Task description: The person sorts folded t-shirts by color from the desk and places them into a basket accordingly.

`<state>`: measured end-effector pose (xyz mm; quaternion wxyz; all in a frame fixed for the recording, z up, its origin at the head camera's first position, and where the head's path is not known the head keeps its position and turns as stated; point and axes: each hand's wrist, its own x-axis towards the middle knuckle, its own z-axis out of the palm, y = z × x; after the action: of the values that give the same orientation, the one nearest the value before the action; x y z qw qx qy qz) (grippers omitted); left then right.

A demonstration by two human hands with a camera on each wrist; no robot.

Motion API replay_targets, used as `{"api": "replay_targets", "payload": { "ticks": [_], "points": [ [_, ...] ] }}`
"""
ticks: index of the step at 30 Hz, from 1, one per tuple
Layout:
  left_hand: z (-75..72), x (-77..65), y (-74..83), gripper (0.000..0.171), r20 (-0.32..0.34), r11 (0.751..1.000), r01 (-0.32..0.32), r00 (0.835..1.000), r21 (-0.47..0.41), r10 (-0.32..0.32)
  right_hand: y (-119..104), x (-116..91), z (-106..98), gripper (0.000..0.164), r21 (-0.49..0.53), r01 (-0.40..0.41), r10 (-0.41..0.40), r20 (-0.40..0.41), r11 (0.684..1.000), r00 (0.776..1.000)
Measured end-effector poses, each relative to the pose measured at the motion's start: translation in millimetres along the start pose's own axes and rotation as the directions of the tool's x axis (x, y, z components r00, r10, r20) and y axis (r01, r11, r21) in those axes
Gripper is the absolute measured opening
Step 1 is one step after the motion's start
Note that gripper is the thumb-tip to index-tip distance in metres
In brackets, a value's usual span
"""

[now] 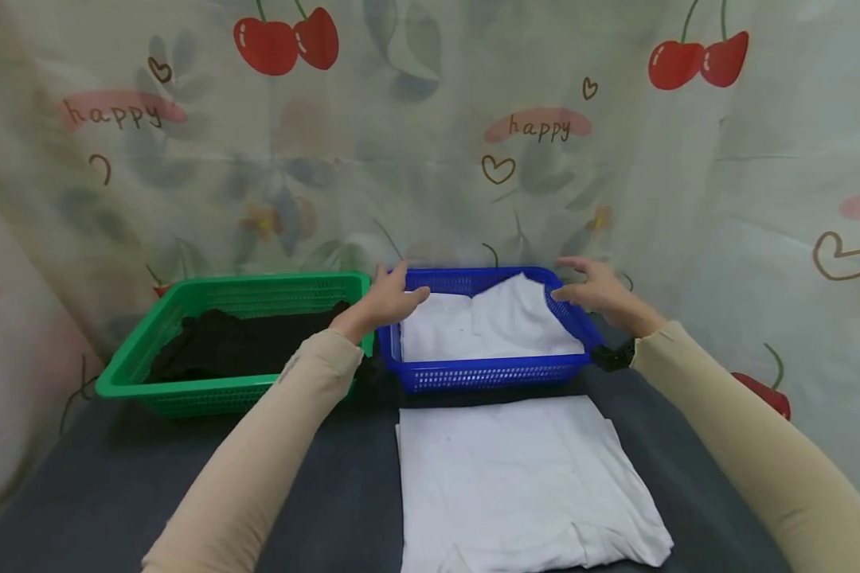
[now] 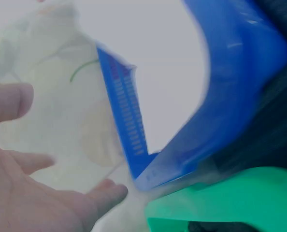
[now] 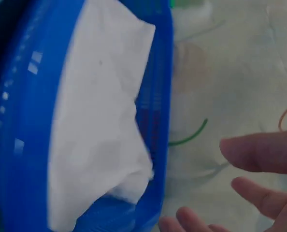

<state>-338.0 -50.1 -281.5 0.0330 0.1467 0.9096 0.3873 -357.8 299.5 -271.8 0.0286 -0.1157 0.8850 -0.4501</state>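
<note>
Baskets sat side by side at the back of a dark grey table (image 1: 150,477), seen from the person's head. Furthest left was a green basket (image 1: 150,338) holding a crumpled black garment (image 1: 236,346). Just right of it, the left hand (image 1: 387,301) hovered over the left rim of a blue basket (image 1: 487,372), its fingers stretched out and relaxed, gripping nothing; whether it touched the rim could not be told. The left wrist view showed that open palm (image 2: 32,193) beside the blue basket's slotted wall (image 2: 129,125), with the green rim (image 2: 221,198) below. Inside the blue basket lay white cloth (image 1: 487,322), one corner riding up over the back right rim. The right hand (image 1: 595,293) was spread above the basket's right edge, fingers loosely extended and holding nothing; the right wrist view showed its fingertips (image 3: 259,154) apart from the blue wall (image 3: 160,121). In front of the blue basket, a folded white garment (image 1: 523,485) lay flat on the table. Behind everything hung a pale curtain (image 1: 430,143) printed with cherries, hearts and the word "happy".
</note>
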Motion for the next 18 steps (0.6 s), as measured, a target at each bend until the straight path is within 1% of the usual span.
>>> {"api": "replay_targets", "payload": {
  "ticks": [2, 4, 7, 9, 11, 13, 15, 17, 18],
  "points": [
    [4.7, -6.3, -4.4, 0.069, -0.014, 1.000, -0.021, 1.000, 0.018, 0.021, 3, -10, 5, 0.065, 0.037, -0.025, 0.025, 0.010, 0.999, 1.000],
    [9.6, -16.3, -7.5, 0.062, -0.047, 0.999, -0.045, 0.998, -0.013, 0.044, 2, -23, 7, 0.059, 0.080, -0.013, 0.014, -0.007, 0.997, 1.000],
    [17.7, -37.3, -9.1, 0.051, -0.108, 0.987, -0.099, 0.991, -0.130, 0.085, 0, -45, 10, 0.052, 0.134, 0.016, -0.010, -0.043, 0.991, 0.999],
    [24.7, -54.1, -8.1, 0.044, -0.150, 0.970, -0.126, 0.984, -0.207, 0.096, 1, -61, 12, 0.050, 0.155, 0.023, -0.015, -0.049, 0.988, 0.999],
    [32.1, -72.3, -6.3, 0.038, -0.170, 0.948, -0.151, 0.980, -0.279, 0.106, 4, -76, 14, 0.051, 0.180, 0.020, -0.015, -0.032, 0.983, 0.999],
    [39.5, -89.8, -4.4, 0.034, -0.171, 0.928, -0.162, 0.979, -0.336, 0.109, 7, -89, 16, 0.052, 0.206, 0.010, -0.008, -0.006, 0.978, 1.000],
    [46.4, -105.5, -3.5, 0.031, -0.146, 0.907, -0.158, 0.983, -0.389, 0.109, 11, -101, 18, 0.051, 0.226, 0.001, -0.005, 0.016, 0.974, 1.000],
    [52.5, -119.1, -3.7, 0.030, -0.112, 0.896, -0.134, 0.989, -0.423, 0.096, 17, -110, 19, 0.050, 0.237, -0.011, 0.002, 0.038, 0.971, 0.999],
    [55.6, -124.8, -4.4, 0.030, -0.096, 0.896, -0.119, 0.992, -0.428, 0.086, 20, -114, 19, 0.050, 0.240, -0.022, 0.010, 0.049, 0.970, 0.999]
  ]
}}
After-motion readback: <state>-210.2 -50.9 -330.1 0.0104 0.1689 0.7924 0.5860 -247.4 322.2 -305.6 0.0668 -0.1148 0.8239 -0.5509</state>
